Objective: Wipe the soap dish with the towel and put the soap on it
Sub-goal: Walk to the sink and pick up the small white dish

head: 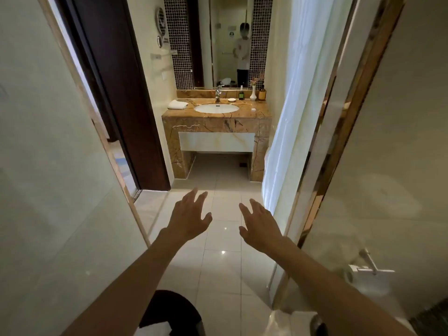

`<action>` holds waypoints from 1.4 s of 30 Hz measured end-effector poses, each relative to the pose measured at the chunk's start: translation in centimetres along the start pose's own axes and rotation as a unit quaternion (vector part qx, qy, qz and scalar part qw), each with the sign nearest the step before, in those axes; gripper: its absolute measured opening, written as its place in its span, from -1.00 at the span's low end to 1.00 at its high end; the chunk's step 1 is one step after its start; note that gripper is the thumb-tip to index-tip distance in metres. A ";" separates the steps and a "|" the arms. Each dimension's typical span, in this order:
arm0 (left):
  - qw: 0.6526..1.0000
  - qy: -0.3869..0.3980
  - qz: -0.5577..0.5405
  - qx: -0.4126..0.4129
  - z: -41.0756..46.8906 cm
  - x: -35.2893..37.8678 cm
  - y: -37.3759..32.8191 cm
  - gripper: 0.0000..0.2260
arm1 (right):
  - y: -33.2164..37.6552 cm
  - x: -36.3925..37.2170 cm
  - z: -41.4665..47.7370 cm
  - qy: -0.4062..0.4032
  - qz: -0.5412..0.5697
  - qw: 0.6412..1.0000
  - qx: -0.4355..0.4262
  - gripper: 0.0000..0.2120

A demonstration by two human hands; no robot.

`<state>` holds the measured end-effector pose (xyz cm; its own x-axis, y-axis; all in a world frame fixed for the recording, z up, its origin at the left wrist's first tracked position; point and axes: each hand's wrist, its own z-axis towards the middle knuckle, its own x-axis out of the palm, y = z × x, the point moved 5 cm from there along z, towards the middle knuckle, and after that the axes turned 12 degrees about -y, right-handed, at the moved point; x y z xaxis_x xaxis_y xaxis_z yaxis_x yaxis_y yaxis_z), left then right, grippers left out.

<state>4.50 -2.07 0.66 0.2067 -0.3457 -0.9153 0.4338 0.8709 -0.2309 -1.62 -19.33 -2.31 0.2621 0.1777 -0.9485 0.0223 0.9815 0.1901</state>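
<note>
Far ahead stands a brown marble vanity (pixel 215 122) with a white oval sink (pixel 216 108). A folded white towel (pixel 177 104) lies on its left end. A small white soap dish (pixel 232 99) sits behind the sink, right of the tap (pixel 218 93). A small round white piece, possibly the soap (pixel 253 109), lies on the counter at the right. My left hand (pixel 190 214) and my right hand (pixel 260 225) are stretched out over the floor tiles, fingers spread, holding nothing, well short of the vanity.
A dark wooden door frame (pixel 116 93) stands on the left, a white curtain (pixel 291 117) and a glass panel with gold trim on the right. Bottles and a white vase (pixel 253 92) stand at the counter's back right. A mirror above shows a person. A toilet-roll holder (pixel 366 269) is at the lower right.
</note>
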 end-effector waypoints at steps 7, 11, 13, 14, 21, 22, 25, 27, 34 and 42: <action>1.000 -0.020 0.013 -0.014 7.2 3.9 0.1 -0.44 | -3.2 2.2 6.9 -0.004 0.013 1.000 -0.014 -0.39; 0.999 -0.020 0.030 -0.016 11.9 5.4 0.2 -0.45 | -5.1 3.1 11.8 -0.015 0.023 0.999 -0.017 -0.40; 0.999 -0.024 0.032 -0.022 14.2 6.1 0.3 -0.45 | -6.0 3.5 14.2 -0.020 0.026 0.999 -0.024 -0.41; 0.999 -0.028 0.032 -0.022 15.2 6.4 0.3 -0.44 | -6.5 3.7 15.4 -0.025 0.027 0.999 -0.027 -0.42; 0.997 -0.029 0.042 -0.050 20.2 8.1 2.8 -0.41 | -7.2 6.4 21.7 -0.020 0.032 0.999 -0.038 -0.43; 0.997 -0.031 0.044 -0.053 20.9 8.2 3.3 -0.41 | -7.1 6.8 22.7 -0.021 0.031 0.998 -0.044 -0.44; 0.996 -0.033 0.050 -0.063 22.9 8.7 5.0 -0.40 | -6.7 8.0 25.6 -0.021 0.029 0.998 -0.053 -0.45; 0.995 -0.033 0.051 -0.074 24.5 9.3 6.4 -0.41 | -6.2 8.9 27.7 -0.019 0.032 0.998 -0.059 -0.45; 0.997 -0.042 0.045 -0.055 32.7 11.7 11.0 -0.47 | -5.6 11.9 36.5 -0.016 0.032 0.997 -0.065 -0.46; 0.999 -0.022 0.023 -0.043 44.1 13.9 16.7 -0.38 | -5.0 13.6 48.3 -0.031 0.039 0.998 -0.045 -0.46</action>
<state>53.25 -7.74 -1.40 0.2645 -0.3178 -0.9105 0.3469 0.9123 -0.2177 48.45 -25.20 -3.96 0.3192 0.2518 -0.9136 -0.0860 0.9678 0.2367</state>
